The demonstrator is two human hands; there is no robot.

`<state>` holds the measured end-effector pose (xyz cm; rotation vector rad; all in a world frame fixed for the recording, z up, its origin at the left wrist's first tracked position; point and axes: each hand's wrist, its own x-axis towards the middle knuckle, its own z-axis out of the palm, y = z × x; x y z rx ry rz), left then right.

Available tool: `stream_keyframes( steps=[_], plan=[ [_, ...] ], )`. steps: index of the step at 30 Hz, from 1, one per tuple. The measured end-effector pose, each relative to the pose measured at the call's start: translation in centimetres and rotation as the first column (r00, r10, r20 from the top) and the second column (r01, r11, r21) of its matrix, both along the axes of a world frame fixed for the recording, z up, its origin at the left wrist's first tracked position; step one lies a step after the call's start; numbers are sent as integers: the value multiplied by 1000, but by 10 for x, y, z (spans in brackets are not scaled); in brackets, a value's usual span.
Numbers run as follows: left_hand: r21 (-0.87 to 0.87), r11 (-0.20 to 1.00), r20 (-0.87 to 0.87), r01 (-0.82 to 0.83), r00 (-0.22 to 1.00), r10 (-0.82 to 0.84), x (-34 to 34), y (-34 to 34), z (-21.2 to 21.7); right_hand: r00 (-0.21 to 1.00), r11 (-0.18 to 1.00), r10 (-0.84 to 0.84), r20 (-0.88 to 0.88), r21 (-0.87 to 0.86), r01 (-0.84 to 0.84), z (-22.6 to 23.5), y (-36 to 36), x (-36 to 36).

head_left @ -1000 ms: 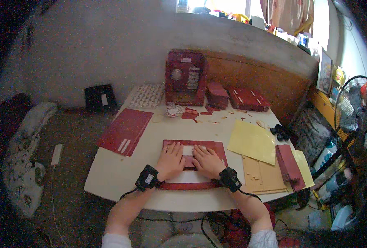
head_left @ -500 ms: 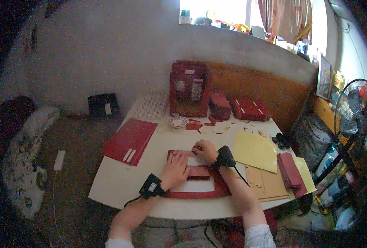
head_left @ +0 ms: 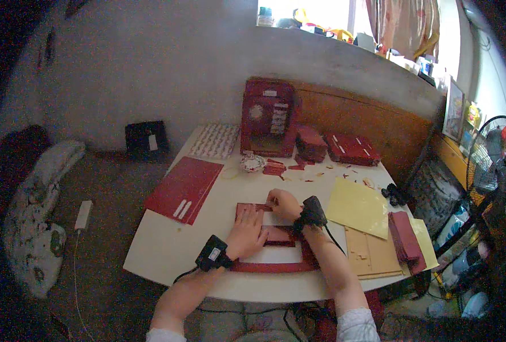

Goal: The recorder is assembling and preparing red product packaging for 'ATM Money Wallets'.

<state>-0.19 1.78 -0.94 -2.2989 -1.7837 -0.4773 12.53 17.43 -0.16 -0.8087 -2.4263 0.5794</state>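
On the white table lies a flat red card sheet point(head_left: 276, 267) shaped like a frame, with white showing in its opening and a narrower red strip point(head_left: 280, 233) across the middle. My left hand point(head_left: 247, 232) lies flat on its left side, fingers stretched toward the far edge. My right hand point(head_left: 284, 205) is closed, with curled fingers at the far edge of the frame, right of the left fingertips. Whatever those fingers pinch is hidden. Both wrists carry black strapped devices.
Red sheets point(head_left: 179, 185) lie at left. Behind stand an upright red box point(head_left: 268, 117), red stacks point(head_left: 353, 149), a small bowl point(head_left: 253, 163) and scattered scraps. Yellow paper point(head_left: 357, 208), tan boards point(head_left: 370, 256) and a dark red stack point(head_left: 404, 239) lie right, near a fan point(head_left: 490, 151).
The whole view has shifted slightly, so things sit a little further right and higher. My right hand has edged slightly left along the frame's far edge; my left hand stays flat.
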Motion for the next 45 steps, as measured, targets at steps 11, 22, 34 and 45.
stream_keyframes(
  steps=[11,22,34,45],
  plan=[
    [14,1000,111,-7,994,5,0,2,-1,986,982,160,-47,-97,-164,12,-4,-36],
    [48,999,135,-15,991,8,4,-4,3,969,959,239,-65,-138,-246,4,6,-57],
    [62,998,104,-15,995,8,5,-1,-3,993,976,90,76,-204,-73,11,18,29],
    [41,999,160,-19,987,13,6,-3,3,1000,1000,-8,-2,7,8,-10,29,56]
  ],
)
